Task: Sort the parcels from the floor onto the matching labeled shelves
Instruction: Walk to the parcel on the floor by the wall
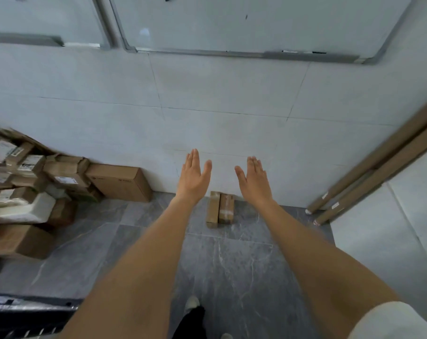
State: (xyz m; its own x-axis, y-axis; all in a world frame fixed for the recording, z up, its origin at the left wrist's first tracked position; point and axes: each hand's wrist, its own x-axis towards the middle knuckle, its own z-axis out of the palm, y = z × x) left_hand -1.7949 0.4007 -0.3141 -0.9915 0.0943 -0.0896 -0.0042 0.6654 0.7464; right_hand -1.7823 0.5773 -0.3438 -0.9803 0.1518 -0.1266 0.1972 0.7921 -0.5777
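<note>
Both my arms reach forward over the grey floor. My left hand (194,177) and my right hand (252,178) are held out flat with straight fingers, palms facing each other, holding nothing. Below and between them a small taped cardboard parcel (219,208) stands on the floor against the white wall. A heap of several cardboard and white parcels (31,187) lies on the floor at the left, with a larger brown box (120,182) at its right end against the wall.
Two long cardboard tubes (374,172) lean in the right corner. Whiteboards (232,23) hang on the wall above. A dark rack edge (29,311) shows at the bottom left. My feet (192,307) stand on the grey tiled floor.
</note>
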